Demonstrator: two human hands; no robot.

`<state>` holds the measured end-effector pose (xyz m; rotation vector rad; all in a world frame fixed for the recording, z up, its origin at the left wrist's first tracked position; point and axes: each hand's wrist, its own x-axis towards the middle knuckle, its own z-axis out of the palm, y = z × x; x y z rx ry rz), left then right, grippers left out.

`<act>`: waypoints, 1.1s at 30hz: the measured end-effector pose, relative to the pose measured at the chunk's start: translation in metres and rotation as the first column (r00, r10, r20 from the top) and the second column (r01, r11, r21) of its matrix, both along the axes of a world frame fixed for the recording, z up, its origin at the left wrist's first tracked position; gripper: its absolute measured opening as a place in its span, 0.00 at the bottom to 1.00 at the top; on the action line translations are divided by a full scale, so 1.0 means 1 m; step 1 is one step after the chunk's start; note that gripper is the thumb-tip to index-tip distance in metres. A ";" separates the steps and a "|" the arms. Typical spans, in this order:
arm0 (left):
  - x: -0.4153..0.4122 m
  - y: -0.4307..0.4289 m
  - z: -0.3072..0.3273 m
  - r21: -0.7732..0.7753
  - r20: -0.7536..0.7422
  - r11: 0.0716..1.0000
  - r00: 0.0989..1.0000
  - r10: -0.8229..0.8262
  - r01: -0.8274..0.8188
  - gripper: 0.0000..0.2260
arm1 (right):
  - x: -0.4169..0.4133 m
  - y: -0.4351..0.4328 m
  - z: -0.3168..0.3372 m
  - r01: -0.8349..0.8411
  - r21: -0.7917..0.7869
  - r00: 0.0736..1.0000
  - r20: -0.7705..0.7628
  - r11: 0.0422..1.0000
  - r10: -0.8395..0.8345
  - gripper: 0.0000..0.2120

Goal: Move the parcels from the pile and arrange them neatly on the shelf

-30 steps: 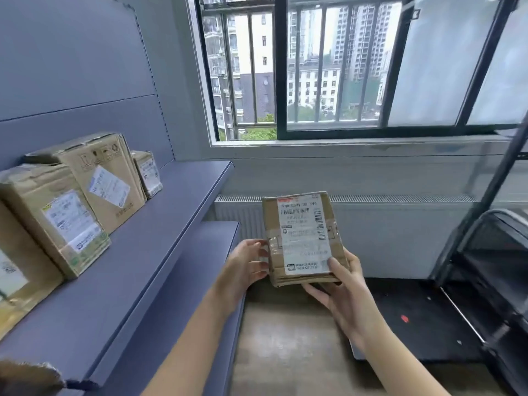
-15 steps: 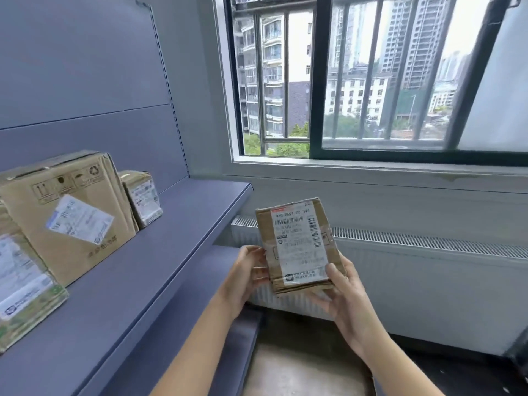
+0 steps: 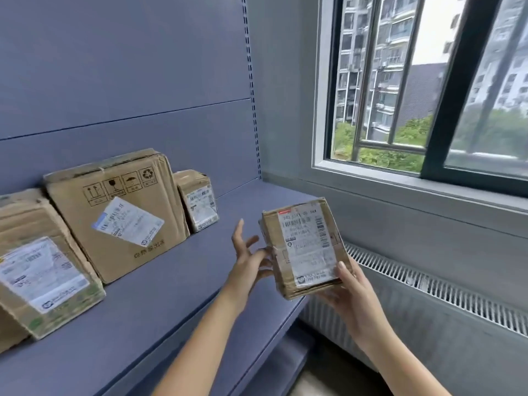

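Blue-grey shelf (image 3: pixel 160 304) carries three visible cardboard parcels leaning against its back panel: large box (image 3: pixel 114 212), small box (image 3: pixel 198 201), and near box (image 3: pixel 43 261). A fourth, the held parcel (image 3: pixel 303 247), hovers over the shelf's right end, label up. Right hand (image 3: pixel 351 292) clamps its lower edge; left hand (image 3: pixel 248 258), gripping half a second ago, now has fingers spread beside it.

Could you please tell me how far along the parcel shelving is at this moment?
Done: three parcels lean in a row against the shelf's back panel, namely a left parcel, a large box and a small parcel. In hand: another small parcel, gripped by the right hand, with the left hand open beside it. Left: setting it in the free space right of the row. The pile is out of view.
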<state>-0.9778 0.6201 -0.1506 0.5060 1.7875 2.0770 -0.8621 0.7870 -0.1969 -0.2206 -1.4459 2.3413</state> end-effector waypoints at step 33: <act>-0.236 0.039 0.019 -0.402 -0.915 0.022 0.401 -0.048 -0.915 0.27 | -0.384 0.103 -0.009 -0.388 0.844 0.890 0.239 0.371 0.389 0.17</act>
